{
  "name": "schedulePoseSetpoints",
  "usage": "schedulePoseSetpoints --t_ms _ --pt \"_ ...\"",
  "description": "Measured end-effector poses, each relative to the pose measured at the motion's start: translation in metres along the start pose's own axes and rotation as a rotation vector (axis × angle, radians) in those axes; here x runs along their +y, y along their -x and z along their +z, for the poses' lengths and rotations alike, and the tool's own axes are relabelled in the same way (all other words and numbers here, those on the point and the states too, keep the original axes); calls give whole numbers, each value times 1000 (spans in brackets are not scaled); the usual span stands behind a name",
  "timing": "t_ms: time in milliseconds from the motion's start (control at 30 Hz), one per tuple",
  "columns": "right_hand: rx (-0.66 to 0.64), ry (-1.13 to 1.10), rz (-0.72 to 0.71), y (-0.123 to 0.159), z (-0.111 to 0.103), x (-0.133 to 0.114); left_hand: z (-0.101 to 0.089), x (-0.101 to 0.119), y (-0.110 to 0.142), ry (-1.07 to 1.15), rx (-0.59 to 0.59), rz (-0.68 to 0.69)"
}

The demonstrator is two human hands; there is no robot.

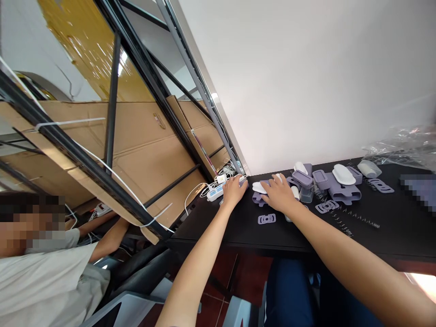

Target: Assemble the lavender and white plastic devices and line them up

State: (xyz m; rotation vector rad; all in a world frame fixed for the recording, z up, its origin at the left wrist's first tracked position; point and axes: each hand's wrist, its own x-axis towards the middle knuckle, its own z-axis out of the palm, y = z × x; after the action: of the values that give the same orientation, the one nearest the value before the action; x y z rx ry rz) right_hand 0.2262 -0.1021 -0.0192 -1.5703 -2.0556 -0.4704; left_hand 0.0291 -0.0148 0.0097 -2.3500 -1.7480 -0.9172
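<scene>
My left hand (234, 191) is at the back left of the black table (391, 227), beside a white power strip (215, 193). Its fingers are bent round a purple-grey plastic part (243, 181), mostly hidden by the hand. My right hand (279, 195) reaches over the purple-grey parts, fingers curled at a white plastic piece (278, 176) that shows between them. Another white rounded piece (259, 187) lies by its thumb, above a purple-grey holder (258, 199). A flat purple-grey plate with cut-outs (266, 219) lies in front of the hands.
Right of my hands are purple-grey housings (340, 190), a white rounded cover (344, 175), small springs or screws (361, 218) and clear plastic wrap (402, 145). A black metal rack (136, 59) with cardboard (153, 150) stands left. Beyond it sits another person (51, 281).
</scene>
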Motion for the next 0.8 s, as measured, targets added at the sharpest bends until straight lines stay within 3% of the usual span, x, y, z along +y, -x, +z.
schedulePoseSetpoints --t_ms 67,233,367,633,800 --pt "-24 19 0 1 6 -3 10 15 -8 346 -11 -74" --pt "-12 -39 -1 -2 2 5 37 40 -32 570 -21 -195" --pt "71 -149 58 -9 -15 16 42 35 -29 603 -43 -237" --pt "346 -703 536 -20 -35 41 36 30 2 442 -371 -132" --pt "324 -744 642 -19 -40 51 35 30 -1 494 -364 -132"
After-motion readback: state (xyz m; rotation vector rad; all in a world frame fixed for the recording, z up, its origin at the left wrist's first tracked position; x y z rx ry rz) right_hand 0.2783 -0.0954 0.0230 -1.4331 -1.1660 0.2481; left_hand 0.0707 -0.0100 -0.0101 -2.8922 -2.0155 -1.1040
